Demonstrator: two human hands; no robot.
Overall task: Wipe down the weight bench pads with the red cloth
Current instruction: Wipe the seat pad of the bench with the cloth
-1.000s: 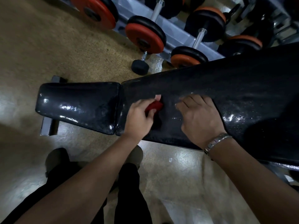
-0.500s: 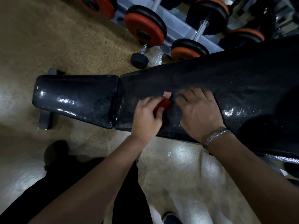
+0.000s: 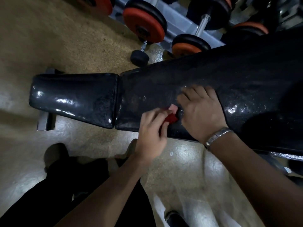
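Wipe on the long pad, near edge.
Left hand [image 3: 151, 136] pinched the bunched red cloth [image 3: 170, 119] against the long pad [image 3: 213, 74]; right hand [image 3: 201, 112] lay flat with fingers spread, at the cloth's 2 o'clock. Better: unfold the cloth, overlap strokes toward the seat pad [image 3: 73, 97] at 9. No containers; the rack [image 3: 178, 22] at 12 held dumbbells [image 3: 144, 25].

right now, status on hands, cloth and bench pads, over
Left hand grips red cloth on the long back pad. Right hand rests on same pad, beside cloth. Small dumbbell on floor beyond the pad.
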